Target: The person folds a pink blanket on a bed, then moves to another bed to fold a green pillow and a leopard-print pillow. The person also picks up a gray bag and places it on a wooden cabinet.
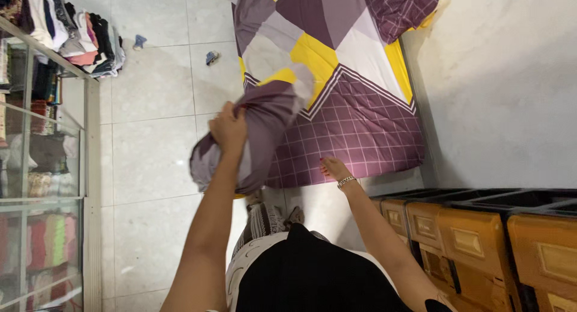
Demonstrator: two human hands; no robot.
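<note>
Left arm is stretched straight out and up, left hand (228, 129) fisted tight around a bunched wad of purple sheet (264, 129) — fingers fully closed on the fabric, holding it lifted above the floor (153, 150) at the near left corner of the mattress (336, 102). The rest of the sheet trails off the wad back onto the bed. Right arm angles down and forward, a bracelet (346, 181) on the wrist, right hand (334, 168) flat with fingers spread, pressing on the checked purple cover right at the mattress's near edge — not gripping anything. A pillow (399, 9) sits at the far end. Orange drawers (481, 240) to the right, glass shelf (42, 186) with folded clothes (72, 30) to the left.
</note>
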